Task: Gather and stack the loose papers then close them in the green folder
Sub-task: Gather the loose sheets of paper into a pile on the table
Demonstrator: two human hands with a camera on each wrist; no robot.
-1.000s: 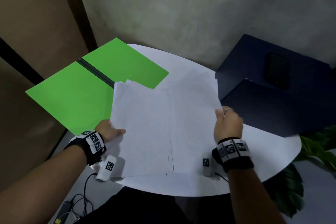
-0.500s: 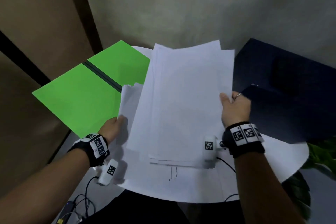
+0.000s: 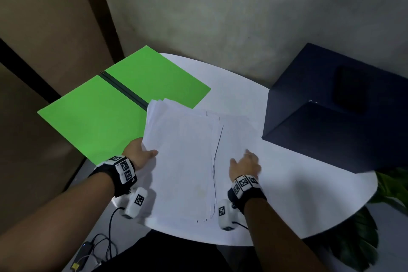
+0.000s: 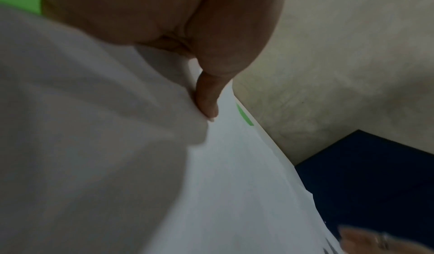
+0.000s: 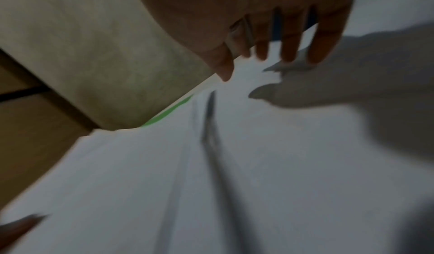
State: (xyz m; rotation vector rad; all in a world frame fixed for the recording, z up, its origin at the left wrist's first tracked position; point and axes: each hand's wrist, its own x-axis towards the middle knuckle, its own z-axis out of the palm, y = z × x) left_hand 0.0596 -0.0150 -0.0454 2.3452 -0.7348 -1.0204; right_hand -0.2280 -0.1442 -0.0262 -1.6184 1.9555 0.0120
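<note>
A stack of white papers lies in the middle of the round white table, its far left corner over the open green folder. My left hand pinches the stack's left edge, thumb on top and fingers hidden beneath. My right hand is open just right of the stack, fingers straight and spread above more white paper. It holds nothing. The right wrist view is blurred; a sliver of the green folder shows past the papers.
A large dark blue box stands at the table's right rear, a dark flat object on its top. Walls close in behind. Plant leaves sit past the right edge. Cables hang below the near left edge.
The sheets that my right hand held raised half a second ago now lie flat on the pile under my left thumb. My right hand has let go and dropped toward the table.
</note>
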